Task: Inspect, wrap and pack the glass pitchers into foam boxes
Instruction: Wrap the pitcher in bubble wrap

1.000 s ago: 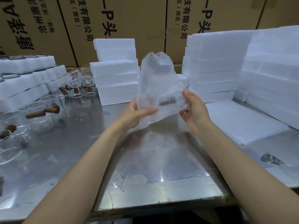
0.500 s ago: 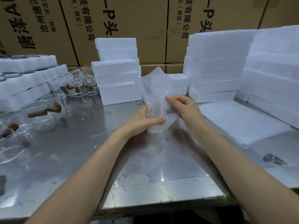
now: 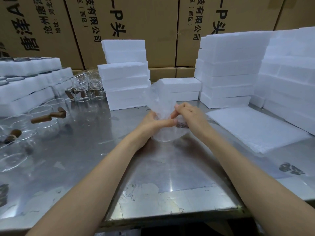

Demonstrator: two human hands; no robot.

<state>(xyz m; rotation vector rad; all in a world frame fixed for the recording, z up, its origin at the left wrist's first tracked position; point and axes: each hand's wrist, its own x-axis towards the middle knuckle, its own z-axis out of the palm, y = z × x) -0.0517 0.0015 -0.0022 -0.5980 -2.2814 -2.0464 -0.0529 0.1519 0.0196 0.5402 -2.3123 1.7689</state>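
Pitcher (image 3: pixel 167 133) made of glass sits low in the middle of the shiny metal tabletop (image 3: pixel 170 167), inside a clear bubble wrap sheet (image 3: pixel 157 99) that stands up above it. A dark bit, maybe its handle, shows through the wrap by the right hand, but it is blurry. From the head view, the tabletop is grey and bright, with scuffs and a peeling patch near the front edge. More bare glass pitchers (image 3: pixel 44 114) with brown wood handles stand on the left side. Behind them lie long foam trays (image 3: pixel 30 82) in a pile. White foam boxes (image 3: pixel 124 77) are stacked at the back middle, and bigger stacks (image 3: pixel 226 68) fill the back right. A flat pile of white wrap sheets (image 3: pixel 255 126) lies on the right of the tabletop. Big brown cardboard cartons (image 3: pixel 144 23) with black print make a wall behind it all. Both bare arms reach forward from the bottom. The left hand (image 3: pixel 153 121) cups the wrapped pitcher from the left, its thumb lying across the front, so its grip is on the wrap and the pitcher. The right hand (image 3: pixel 189 114) is on the right side, its fingers (image 3: pixel 179 108) bent and pinching the wrap just above the pitcher. The two hands are almost touching.
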